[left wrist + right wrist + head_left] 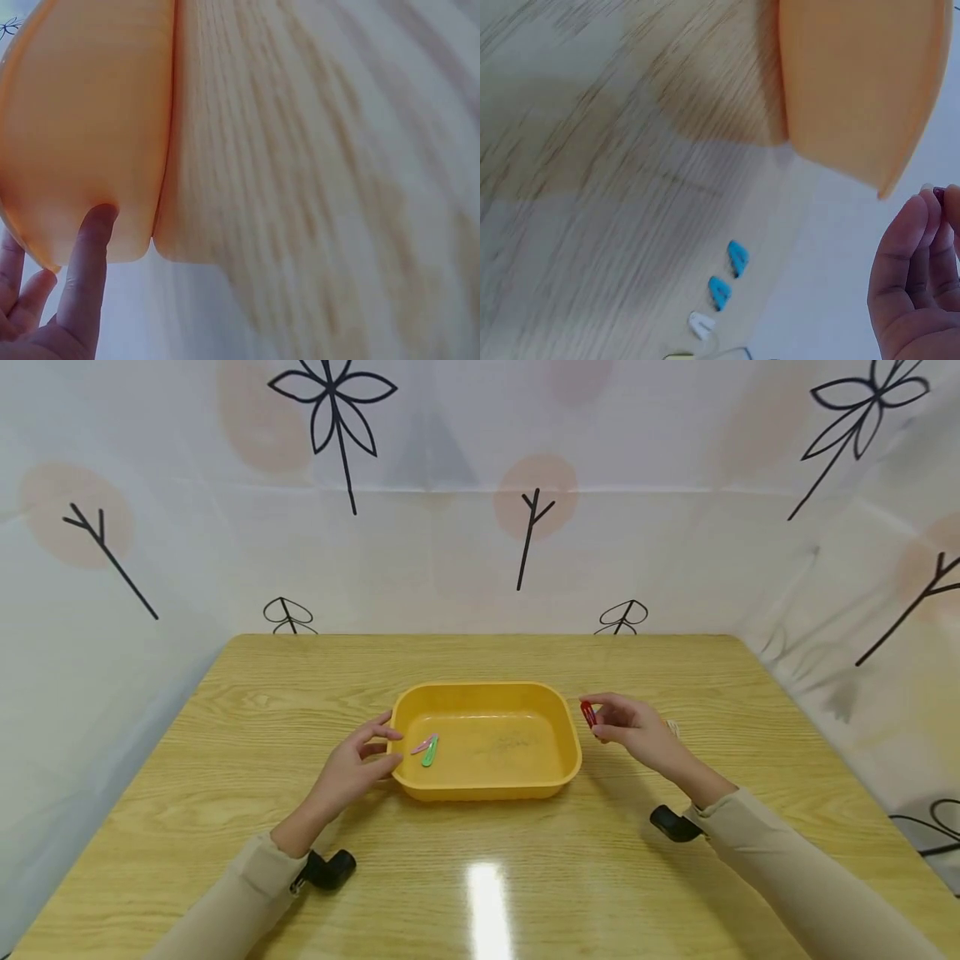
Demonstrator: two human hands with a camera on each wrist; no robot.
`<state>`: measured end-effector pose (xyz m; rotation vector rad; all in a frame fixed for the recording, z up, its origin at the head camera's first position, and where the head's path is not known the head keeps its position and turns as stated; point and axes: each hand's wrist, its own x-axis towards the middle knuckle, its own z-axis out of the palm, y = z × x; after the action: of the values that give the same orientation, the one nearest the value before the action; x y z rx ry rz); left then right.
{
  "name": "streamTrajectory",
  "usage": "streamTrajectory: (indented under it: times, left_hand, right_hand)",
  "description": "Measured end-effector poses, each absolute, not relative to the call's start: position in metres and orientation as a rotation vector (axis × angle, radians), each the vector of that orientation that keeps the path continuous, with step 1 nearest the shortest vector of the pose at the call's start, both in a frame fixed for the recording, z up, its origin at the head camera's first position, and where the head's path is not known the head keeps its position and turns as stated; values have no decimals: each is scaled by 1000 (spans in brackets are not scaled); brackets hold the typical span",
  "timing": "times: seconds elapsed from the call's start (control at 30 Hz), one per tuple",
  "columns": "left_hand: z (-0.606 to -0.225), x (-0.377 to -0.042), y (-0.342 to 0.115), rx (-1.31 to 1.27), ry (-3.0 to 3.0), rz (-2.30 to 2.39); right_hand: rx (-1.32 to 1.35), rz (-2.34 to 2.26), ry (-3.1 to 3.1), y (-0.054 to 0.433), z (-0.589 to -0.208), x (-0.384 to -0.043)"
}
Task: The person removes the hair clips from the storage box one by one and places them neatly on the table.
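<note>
A yellow plastic tray point(487, 793) stands mid-table, and a pink hair clip point(423, 745) and a green hair clip point(430, 752) lie in its left part. My left hand point(358, 758) holds the tray's left rim; in the left wrist view one finger point(91, 259) presses the outer wall while others are at the rim. Just off the tray's right side, my right hand point(633, 727) pinches a red snap hair clip point(588, 713) between thumb and fingertips. Only a dark red bit of that clip point(939, 194) shows in the right wrist view.
Two blue hair clips point(737, 259) and a white clip point(701, 325) lie on the wooden table point(487, 843) in the right wrist view. Part of a yellow item point(679, 357) shows at its bottom edge. Behind the table hangs a patterned cloth point(450, 527).
</note>
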<state>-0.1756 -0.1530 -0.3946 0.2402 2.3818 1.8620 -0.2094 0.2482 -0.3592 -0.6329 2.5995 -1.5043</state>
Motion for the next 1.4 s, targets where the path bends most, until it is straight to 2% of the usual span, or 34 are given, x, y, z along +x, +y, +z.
streamTrajectory:
  times: [0.83, 1.4]
  left_hand:
    - [-396, -175, -152, 244, 2380, 1872]
    - [-397, -175, -153, 244, 2388, 1858]
  right_hand:
    - [-398, -1371, 2812, 302, -378, -212]
    - [-279, -1537, 2756, 351, -385, -221]
